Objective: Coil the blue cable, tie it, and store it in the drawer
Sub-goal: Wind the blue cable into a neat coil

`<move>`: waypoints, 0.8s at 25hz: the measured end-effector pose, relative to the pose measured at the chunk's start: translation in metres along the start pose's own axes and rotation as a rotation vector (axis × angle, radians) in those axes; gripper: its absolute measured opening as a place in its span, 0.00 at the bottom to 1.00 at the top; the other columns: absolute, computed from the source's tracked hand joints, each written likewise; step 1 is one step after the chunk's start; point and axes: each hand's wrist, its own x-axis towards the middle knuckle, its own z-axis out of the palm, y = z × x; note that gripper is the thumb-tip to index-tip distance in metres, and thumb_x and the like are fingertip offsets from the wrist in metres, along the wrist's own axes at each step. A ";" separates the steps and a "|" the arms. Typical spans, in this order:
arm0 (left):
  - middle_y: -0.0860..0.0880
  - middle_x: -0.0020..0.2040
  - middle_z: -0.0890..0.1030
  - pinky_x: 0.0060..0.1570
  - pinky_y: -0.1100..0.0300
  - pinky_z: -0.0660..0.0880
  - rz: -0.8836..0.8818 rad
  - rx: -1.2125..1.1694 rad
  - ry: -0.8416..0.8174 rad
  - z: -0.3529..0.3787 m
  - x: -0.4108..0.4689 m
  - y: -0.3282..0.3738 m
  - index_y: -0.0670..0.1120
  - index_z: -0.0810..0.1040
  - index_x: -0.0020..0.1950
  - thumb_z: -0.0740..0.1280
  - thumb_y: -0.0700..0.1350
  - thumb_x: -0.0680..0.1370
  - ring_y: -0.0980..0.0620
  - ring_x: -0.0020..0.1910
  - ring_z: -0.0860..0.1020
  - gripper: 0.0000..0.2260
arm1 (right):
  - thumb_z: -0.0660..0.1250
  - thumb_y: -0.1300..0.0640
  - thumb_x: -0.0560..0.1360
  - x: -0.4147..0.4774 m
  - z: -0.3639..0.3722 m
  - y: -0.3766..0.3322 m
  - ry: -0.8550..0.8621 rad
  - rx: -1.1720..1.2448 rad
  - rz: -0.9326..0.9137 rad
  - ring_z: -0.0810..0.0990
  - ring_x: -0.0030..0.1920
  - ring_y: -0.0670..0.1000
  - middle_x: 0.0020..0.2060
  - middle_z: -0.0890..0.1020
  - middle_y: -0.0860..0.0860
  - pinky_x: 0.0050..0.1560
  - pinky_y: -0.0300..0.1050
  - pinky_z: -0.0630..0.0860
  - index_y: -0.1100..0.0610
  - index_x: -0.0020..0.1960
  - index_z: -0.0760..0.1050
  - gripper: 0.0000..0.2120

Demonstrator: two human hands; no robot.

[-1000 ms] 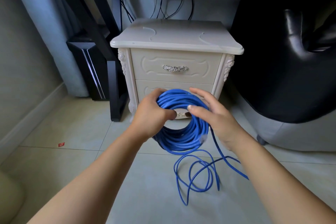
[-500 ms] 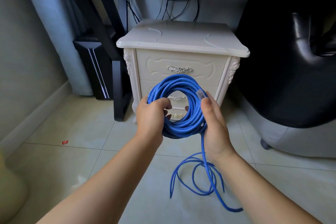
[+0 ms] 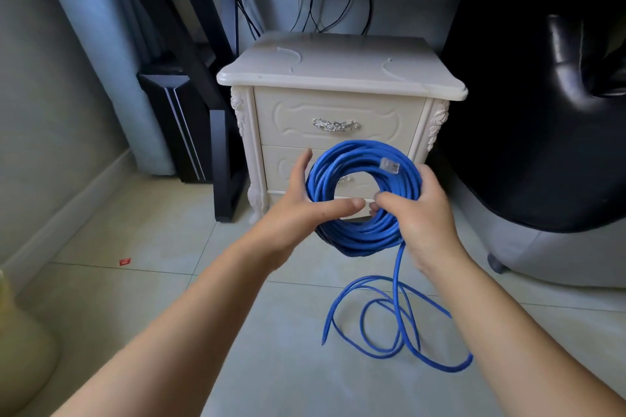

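Head view: the blue cable [image 3: 364, 159] is wound into a thick coil, held upright in the air before the white nightstand [image 3: 338, 74], whose upper drawer [image 3: 291, 127] is closed. The right hand [image 3: 423, 217] curls round the coil's lower right side. The left hand [image 3: 298, 213] is spread, fingers straight along the coil's left side, thumb laid across its bottom. A clear connector [image 3: 389, 166] lies on the coil's upper right. Loose loops trail onto the tiled floor [image 3: 135, 247].

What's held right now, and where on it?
The blue cable: right hand curls its fingers round the coil's lower right; left hand, fingers straight, supports its left side.
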 end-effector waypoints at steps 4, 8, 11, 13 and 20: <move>0.61 0.67 0.75 0.63 0.64 0.69 0.088 0.146 -0.165 -0.010 -0.003 0.014 0.57 0.62 0.77 0.78 0.55 0.63 0.65 0.63 0.75 0.45 | 0.71 0.64 0.68 -0.002 -0.007 -0.004 -0.120 -0.372 -0.190 0.81 0.46 0.49 0.44 0.82 0.43 0.49 0.44 0.76 0.45 0.55 0.73 0.21; 0.56 0.61 0.77 0.51 0.70 0.74 0.125 0.594 -0.158 0.000 -0.007 0.010 0.57 0.64 0.74 0.77 0.43 0.67 0.62 0.56 0.78 0.39 | 0.69 0.63 0.68 -0.016 0.001 -0.008 -0.338 -0.728 -0.358 0.77 0.53 0.48 0.54 0.79 0.42 0.53 0.45 0.74 0.43 0.61 0.71 0.26; 0.56 0.46 0.80 0.41 0.65 0.76 0.176 0.787 -0.043 0.003 -0.009 0.006 0.54 0.73 0.60 0.73 0.42 0.66 0.58 0.43 0.79 0.24 | 0.67 0.63 0.70 -0.024 0.008 -0.010 -0.369 -0.857 -0.462 0.75 0.55 0.51 0.58 0.77 0.44 0.51 0.43 0.70 0.47 0.67 0.69 0.27; 0.55 0.39 0.80 0.35 0.65 0.73 0.201 0.788 0.033 0.004 -0.009 0.006 0.50 0.75 0.50 0.73 0.42 0.66 0.56 0.37 0.78 0.15 | 0.67 0.62 0.71 -0.025 0.009 -0.010 -0.353 -0.825 -0.451 0.76 0.53 0.50 0.57 0.77 0.45 0.50 0.42 0.69 0.46 0.70 0.65 0.30; 0.57 0.28 0.75 0.30 0.65 0.68 0.114 0.332 0.137 -0.004 -0.009 0.009 0.46 0.75 0.40 0.69 0.39 0.59 0.56 0.27 0.71 0.12 | 0.75 0.58 0.67 -0.012 -0.004 -0.007 -0.362 -0.355 -0.152 0.82 0.49 0.42 0.48 0.83 0.39 0.55 0.44 0.78 0.40 0.58 0.73 0.25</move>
